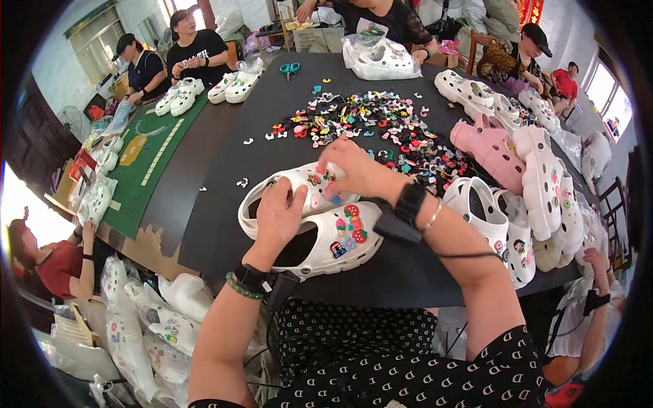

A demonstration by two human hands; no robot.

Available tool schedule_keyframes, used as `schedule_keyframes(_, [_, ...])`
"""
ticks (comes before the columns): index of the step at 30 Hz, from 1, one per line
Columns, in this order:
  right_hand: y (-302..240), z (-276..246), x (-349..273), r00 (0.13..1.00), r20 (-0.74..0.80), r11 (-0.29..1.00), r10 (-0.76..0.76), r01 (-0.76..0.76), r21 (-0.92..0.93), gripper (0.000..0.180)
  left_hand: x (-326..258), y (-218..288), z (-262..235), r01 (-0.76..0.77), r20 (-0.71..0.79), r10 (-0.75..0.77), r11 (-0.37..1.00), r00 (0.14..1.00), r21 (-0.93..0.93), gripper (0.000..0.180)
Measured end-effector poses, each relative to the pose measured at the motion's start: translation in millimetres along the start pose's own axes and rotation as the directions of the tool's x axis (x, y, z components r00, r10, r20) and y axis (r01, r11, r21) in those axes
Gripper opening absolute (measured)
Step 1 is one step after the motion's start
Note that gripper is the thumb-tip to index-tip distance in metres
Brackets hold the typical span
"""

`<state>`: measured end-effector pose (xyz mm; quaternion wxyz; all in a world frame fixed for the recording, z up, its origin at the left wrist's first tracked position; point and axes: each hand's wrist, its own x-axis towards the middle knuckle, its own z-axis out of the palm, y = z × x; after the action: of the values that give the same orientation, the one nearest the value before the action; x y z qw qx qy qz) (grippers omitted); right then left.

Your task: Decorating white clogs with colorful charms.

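Observation:
Two white clogs lie side by side at the near edge of the black table. My left hand [277, 212] is closed on the far clog [299, 175], its fingers curled over the strap opening. At that clog's toe my right hand [357, 171] has its fingers bent and thumb down, close to several small colourful charms; whatever lies at the fingertips is partly hidden. The near clog [320, 234] rests beside it with strawberry, flower and figure charms [350, 231] on its top. Both my wrists carry dark straps with small black boxes.
Beyond the clogs spreads a large pile of loose charms [367, 115]. Finished-looking white clogs [541, 180] and a pink clog [486, 146] line the right side. Blue scissors [290, 68] and a bagged pair [382, 58] lie at the far edge. Several people sit around.

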<state>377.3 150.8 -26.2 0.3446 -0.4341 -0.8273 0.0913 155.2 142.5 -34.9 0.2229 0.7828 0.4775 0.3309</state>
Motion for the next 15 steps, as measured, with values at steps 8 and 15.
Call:
schedule_keyframes(8, [-35.6, -8.4, -14.0, 0.992, 0.081, 0.995, 0.092, -0.095, 0.033, 0.014, 0.5, 3.6, -1.5, 0.019, 0.012, -0.019, 1.000, 1.000, -0.006, 0.034])
schedule_keyframes(15, [-41.8, -13.2, 5.9, 0.875, 0.311, 0.877, 0.372, -0.441, 0.190, 0.008, 1.3, 1.3, 0.6, 0.025, 0.020, -0.025, 1.000, 0.999, -0.009, 0.034])
